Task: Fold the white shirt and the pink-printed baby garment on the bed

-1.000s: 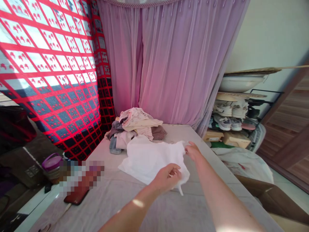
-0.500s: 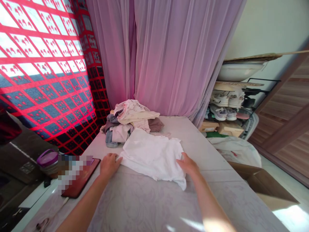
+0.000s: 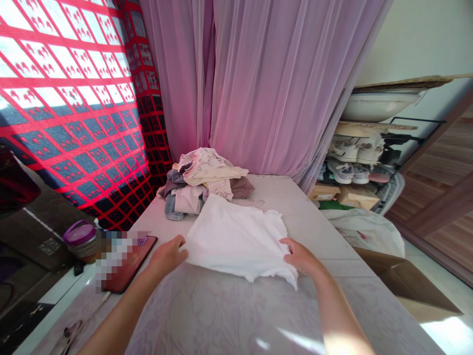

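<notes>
A white top (image 3: 236, 239) with wavy edges lies spread on the flat patterned surface (image 3: 221, 315) in front of me. My left hand (image 3: 170, 254) pinches its left edge between thumb and fingers. At the opposite edge, my right hand (image 3: 300, 255) grips the cloth, fingers over it and thumb at the near side. The far part of the top rests against a heap of folded clothes (image 3: 207, 172) in pink, cream, grey and denim.
A red tablet-like device (image 3: 127, 268), partly blurred out, lies at left with a cable. Beside it stands a purple-lidded container (image 3: 79, 236). Purple curtains (image 3: 258, 88) hang behind. To the right are a shoe rack (image 3: 351, 158) and an open cardboard box (image 3: 410, 286).
The top is pulled flatter and wider, its right edge drawn outward by my right hand. My left hand has shifted its hold at the left edge. The view has tilted slightly.
</notes>
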Available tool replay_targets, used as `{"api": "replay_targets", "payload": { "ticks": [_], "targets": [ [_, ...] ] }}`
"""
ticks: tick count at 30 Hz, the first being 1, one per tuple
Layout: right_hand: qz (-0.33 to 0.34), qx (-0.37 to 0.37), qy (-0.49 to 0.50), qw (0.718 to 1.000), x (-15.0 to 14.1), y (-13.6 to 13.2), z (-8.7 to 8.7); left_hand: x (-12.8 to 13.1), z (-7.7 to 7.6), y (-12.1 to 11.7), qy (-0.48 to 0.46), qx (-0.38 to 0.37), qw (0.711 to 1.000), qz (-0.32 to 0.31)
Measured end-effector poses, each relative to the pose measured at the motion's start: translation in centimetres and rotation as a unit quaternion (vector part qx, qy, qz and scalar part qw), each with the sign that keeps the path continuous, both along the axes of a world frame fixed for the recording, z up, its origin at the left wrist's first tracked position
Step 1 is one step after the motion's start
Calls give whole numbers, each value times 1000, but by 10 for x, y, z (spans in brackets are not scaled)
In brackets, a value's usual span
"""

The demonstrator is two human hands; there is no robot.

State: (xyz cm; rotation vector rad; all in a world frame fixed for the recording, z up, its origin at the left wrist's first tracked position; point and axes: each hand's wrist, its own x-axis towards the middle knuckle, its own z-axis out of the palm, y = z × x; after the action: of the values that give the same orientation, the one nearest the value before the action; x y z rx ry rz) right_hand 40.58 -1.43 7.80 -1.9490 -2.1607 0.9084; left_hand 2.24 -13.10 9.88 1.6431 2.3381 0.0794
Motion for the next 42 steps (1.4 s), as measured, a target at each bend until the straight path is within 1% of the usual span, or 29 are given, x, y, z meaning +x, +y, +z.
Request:
{"api": "replay_targets", "payload": {
  "ticks": [2,3,5,7,9,10,12,14,17,18,20,21,22,24,26,29,31,33,34,36,39,42],
  "targets": [
    [16,-55,-16,998,9,3,1,3,6,-8,-5,-52,997,-61],
    [18,-70,-23,997,13,5,1,5,8,-9,-10,-78,993,-87],
    [15,-73,-48,996,18,9,2,8,12,-5,-16,-102,989,-109],
    [4,-41,-89,995,19,14,4,10,14,7,1,-77,992,-95],
    [-20,14,-135,990,15,18,8,12,14,24,29,-34,996,-78],
    [-31,46,-151,987,10,20,10,15,13,34,38,-13,996,-79],
    [-28,109,-155,981,-8,22,12,24,7,55,36,22,994,-104],
    [9,146,-133,980,-35,21,14,38,-3,78,23,54,988,-145],
    [70,130,-109,983,-89,17,16,61,-24,112,14,82,979,-189],
    [101,120,-99,983,-108,15,16,67,-32,122,16,86,977,-194],
    [153,130,-66,978,-142,13,12,72,-46,138,24,91,977,-192],
    [161,136,-49,976,-156,13,9,72,-52,143,27,94,977,-187],
    [153,133,-38,979,-167,15,4,70,-58,147,32,98,978,-181],
    [146,126,-33,981,-176,21,-10,63,-68,152,47,111,978,-171],
    [150,132,-48,979,-169,29,-24,55,-76,153,66,135,974,-172],
    [138,136,-85,977,-134,41,-41,50,-84,153,87,161,967,-178],
    [97,127,-119,980,-105,48,-47,50,-86,153,91,162,967,-176],
    [30,115,-163,979,-81,52,-51,53,-86,153,88,154,969,-173],
    [0,124,-182,975,-72,54,-53,54,-84,152,85,150,970,-173],
    [-32,140,-205,968,-63,55,-55,56,-80,152,74,132,973,-172],
    [-39,157,-215,963,-64,54,-56,52,-69,150,52,104,977,-178],
    [-38,165,-220,961,-68,52,-54,35,-54,151,60,135,969,-196]
  ]
}}
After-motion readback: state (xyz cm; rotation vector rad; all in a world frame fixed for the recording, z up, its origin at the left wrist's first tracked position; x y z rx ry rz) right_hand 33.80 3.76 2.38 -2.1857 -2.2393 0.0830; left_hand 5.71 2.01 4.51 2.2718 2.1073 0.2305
